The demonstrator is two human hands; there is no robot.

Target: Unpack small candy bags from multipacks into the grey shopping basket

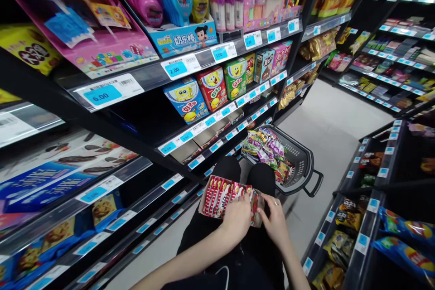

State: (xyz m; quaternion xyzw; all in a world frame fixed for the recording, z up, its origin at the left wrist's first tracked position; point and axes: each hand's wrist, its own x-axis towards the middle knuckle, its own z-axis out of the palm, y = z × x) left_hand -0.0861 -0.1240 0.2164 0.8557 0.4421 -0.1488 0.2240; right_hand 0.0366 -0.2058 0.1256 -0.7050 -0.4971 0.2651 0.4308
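Shelves (149, 84) run along our left, with blue boxes (61, 176) low at the near left and cartoon cartons (212, 88) farther along. Next to the right, an open box (204, 196) lies across our knees (227, 167), tightly lined with red-and-white striped packets (215, 195). Our left hand (237, 217) reaches over it, fingers bent down among the packets; we cannot tell whether they pinch one. Our right hand (277, 219) grasps the box's right end between thumb and fingers.

Our thighs make an uneven rest, so we judge that a shifted knee, or a slackened right hand, could tip the box and spill its row onto the floor (326, 104). Pulling hard at one packet could drag its neighbours up too, or bend the thin wall. Just beyond our knees, slightly right, a grey basket (305, 170) holds loose snack bags (265, 147); a knee swung forward might knock it. Farther right, more bagged snacks (404, 226) line a low shelf.
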